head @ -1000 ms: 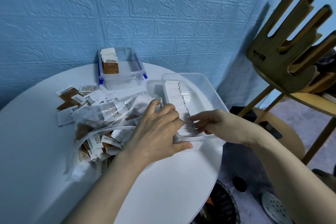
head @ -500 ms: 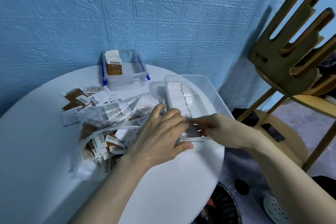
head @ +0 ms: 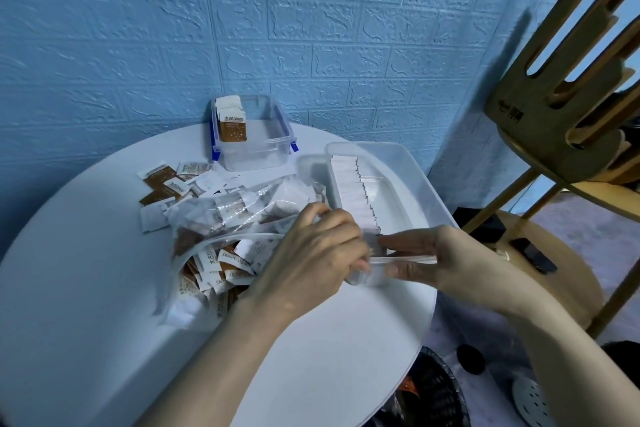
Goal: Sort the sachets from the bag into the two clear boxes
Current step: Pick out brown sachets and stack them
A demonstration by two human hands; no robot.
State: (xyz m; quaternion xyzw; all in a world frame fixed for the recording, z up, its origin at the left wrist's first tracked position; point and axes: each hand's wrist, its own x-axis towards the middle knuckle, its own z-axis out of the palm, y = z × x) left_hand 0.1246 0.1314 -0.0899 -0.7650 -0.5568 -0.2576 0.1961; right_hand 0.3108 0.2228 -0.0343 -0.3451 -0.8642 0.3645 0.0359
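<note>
Both hands at the near end of the clear tray

The left hand (head: 318, 253) is curling over the tray (head: 391, 204) corner; what it grips is hidden. The right hand (head: 446, 260) is pinching the tray's near rim. White sachets (head: 353, 194) are standing in a row inside, the bag (head: 221, 229) lying beside it on the worktop (head: 86, 288), the blue-clipped box (head: 256, 139) sitting behind

White round table (head: 104, 288) against blue brick-pattern wall (head: 311, 28); wooden hand-shaped chair (head: 561, 97) right; dark basket (head: 433, 399) below.
</note>
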